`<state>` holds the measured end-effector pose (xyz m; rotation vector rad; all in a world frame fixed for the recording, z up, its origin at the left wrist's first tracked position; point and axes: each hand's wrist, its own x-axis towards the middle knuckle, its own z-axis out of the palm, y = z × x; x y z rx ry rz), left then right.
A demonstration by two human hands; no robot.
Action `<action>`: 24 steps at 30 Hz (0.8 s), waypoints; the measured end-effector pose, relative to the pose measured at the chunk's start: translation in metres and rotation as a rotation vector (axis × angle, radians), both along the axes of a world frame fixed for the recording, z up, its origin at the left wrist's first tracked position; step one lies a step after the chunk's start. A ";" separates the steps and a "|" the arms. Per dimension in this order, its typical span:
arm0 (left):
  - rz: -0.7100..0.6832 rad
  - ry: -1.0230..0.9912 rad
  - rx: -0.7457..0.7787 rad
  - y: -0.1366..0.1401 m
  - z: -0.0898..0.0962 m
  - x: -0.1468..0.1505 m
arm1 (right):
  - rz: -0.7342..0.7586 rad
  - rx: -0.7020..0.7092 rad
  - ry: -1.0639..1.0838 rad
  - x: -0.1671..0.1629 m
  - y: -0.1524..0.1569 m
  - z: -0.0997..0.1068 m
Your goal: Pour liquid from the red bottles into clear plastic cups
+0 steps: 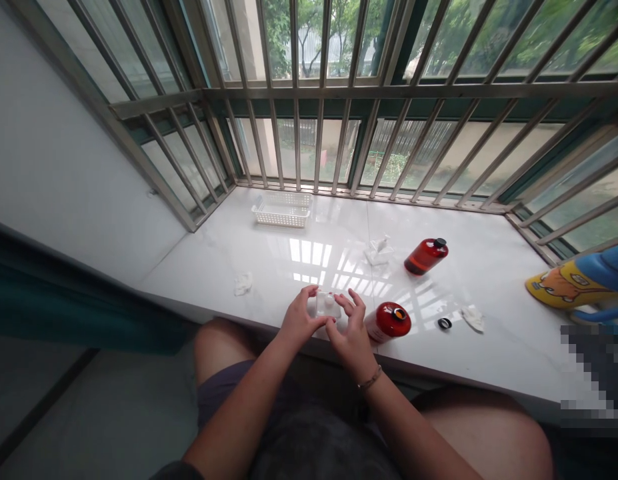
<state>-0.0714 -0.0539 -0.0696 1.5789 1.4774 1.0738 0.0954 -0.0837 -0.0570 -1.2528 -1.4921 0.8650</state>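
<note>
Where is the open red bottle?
The bottle stands on the sill, right of centre in the head view, beside the right hand, left of the black cap.

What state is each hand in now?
Left hand: holding one side of the clear container.
Right hand: half open at its other side; grip can't be told.

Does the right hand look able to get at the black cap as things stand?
Probably, but not straight across: the open bottle stands between the right hand and the black cap, so going over or around looks needed. That hand is also at the clear container.
</note>
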 end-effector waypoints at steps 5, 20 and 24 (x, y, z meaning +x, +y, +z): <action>-0.018 0.054 0.023 0.002 0.002 -0.002 | -0.047 0.037 0.003 0.005 0.005 -0.002; 0.001 0.064 0.014 0.004 0.005 -0.002 | -0.136 0.083 -0.060 -0.005 0.022 -0.013; 0.027 0.084 0.015 0.005 0.004 -0.002 | -0.193 0.159 -0.160 -0.005 0.025 -0.017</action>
